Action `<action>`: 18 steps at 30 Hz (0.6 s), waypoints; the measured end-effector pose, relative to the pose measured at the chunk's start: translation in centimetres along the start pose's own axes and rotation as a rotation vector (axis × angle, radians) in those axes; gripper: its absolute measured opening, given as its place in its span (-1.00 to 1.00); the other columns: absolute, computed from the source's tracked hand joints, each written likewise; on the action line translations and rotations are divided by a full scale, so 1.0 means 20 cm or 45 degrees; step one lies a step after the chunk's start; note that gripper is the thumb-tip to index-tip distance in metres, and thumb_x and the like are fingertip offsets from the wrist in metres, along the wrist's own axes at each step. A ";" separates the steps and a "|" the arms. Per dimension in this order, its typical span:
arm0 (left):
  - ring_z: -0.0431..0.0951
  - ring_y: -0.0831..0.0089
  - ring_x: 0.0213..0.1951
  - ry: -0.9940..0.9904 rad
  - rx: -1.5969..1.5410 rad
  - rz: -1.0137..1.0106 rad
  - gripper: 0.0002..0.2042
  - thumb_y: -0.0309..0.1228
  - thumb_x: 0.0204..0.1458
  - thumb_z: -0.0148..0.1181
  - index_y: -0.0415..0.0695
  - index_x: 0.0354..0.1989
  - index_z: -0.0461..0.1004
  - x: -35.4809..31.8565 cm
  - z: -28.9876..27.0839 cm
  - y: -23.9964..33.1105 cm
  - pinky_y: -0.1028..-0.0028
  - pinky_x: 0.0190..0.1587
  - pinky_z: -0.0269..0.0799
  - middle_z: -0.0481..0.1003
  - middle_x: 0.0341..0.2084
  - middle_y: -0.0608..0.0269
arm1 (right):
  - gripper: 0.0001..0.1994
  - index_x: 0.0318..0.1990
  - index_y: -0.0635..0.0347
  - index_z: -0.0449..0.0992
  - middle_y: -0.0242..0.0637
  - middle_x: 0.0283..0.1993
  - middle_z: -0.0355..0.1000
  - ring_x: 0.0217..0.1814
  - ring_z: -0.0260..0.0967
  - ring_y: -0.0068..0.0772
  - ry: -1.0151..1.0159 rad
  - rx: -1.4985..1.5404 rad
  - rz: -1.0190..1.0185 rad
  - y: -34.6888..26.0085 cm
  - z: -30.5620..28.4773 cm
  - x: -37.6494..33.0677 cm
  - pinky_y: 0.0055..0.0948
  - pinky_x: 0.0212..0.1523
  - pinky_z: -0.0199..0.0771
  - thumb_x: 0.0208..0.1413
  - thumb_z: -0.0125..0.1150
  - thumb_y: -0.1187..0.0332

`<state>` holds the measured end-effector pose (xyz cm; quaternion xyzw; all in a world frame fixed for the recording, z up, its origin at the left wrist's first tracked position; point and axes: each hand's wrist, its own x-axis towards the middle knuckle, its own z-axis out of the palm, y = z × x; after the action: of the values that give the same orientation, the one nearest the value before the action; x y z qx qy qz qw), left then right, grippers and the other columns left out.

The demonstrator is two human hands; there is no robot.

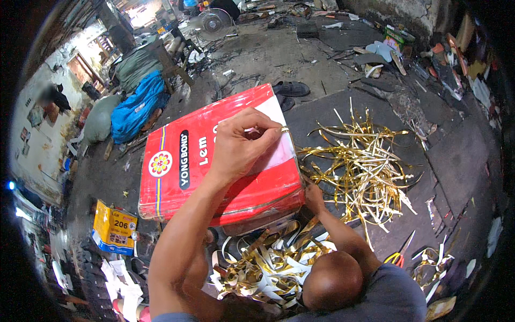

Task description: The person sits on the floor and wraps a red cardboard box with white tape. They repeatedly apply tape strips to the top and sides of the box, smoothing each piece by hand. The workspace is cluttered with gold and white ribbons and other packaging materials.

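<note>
Left hand (241, 145) is pinching a gold strip (285, 129) end closed on top of the red tin (214, 166). Right hand (314, 196) is reaching beside the tin, grip hidden. Strip looks thin, floppy, slippery foil; best gripped at the very end.

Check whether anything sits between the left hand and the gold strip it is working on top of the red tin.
Nothing visible does. The left hand already pinches the gold strip at its fingertips, over the red tin. The right hand sits apart, at the tin's lower right corner.
</note>
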<state>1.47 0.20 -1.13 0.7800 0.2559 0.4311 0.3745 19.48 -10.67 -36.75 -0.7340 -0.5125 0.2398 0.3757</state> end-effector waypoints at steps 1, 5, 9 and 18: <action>0.60 0.58 -0.36 -0.004 0.044 0.013 -0.96 -0.54 0.03 0.39 -0.22 -0.35 0.70 0.01 -0.02 0.00 0.54 -0.32 0.49 0.64 -0.41 0.28 | -0.68 0.02 0.18 0.54 0.10 -0.24 0.60 -0.16 0.60 0.14 -0.007 -0.103 -0.034 0.07 0.03 -0.06 0.06 -0.16 0.57 0.22 0.17 0.19; 0.61 0.56 -0.36 0.025 0.143 0.079 -0.94 -0.56 0.01 0.38 -0.21 -0.33 0.70 -0.01 -0.03 0.04 0.53 -0.29 0.50 0.64 -0.41 0.25 | -0.67 0.05 0.12 0.52 0.13 -0.18 0.59 -0.14 0.60 0.22 -0.210 -0.412 0.322 0.16 0.13 -0.25 0.12 -0.13 0.58 0.26 0.15 0.15; 0.60 0.56 -0.38 0.058 0.006 0.104 -0.95 -0.57 0.02 0.37 -0.21 -0.34 0.70 -0.01 -0.01 0.00 0.53 -0.31 0.49 0.62 -0.42 0.24 | -0.74 -0.02 0.14 0.44 0.19 -0.27 0.58 -0.24 0.58 0.32 0.180 -0.637 0.001 0.53 -0.02 -0.33 0.15 -0.21 0.57 0.28 0.07 0.19; 0.61 0.32 -0.14 -0.209 0.107 0.359 -0.46 -0.36 0.05 0.47 -0.26 0.20 0.47 -0.26 0.29 0.62 0.35 -0.10 0.57 0.56 -0.12 0.04 | -0.80 -0.16 0.15 0.43 -0.12 -0.44 0.56 -0.48 0.56 0.07 0.288 -0.840 -0.320 -0.92 -1.38 -0.43 0.01 -0.44 0.53 0.35 0.14 0.21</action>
<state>4.79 -12.97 4.26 0.8557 0.1303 0.4032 0.2971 26.21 -23.54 -5.71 -0.7687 -0.6036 -0.0690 0.1998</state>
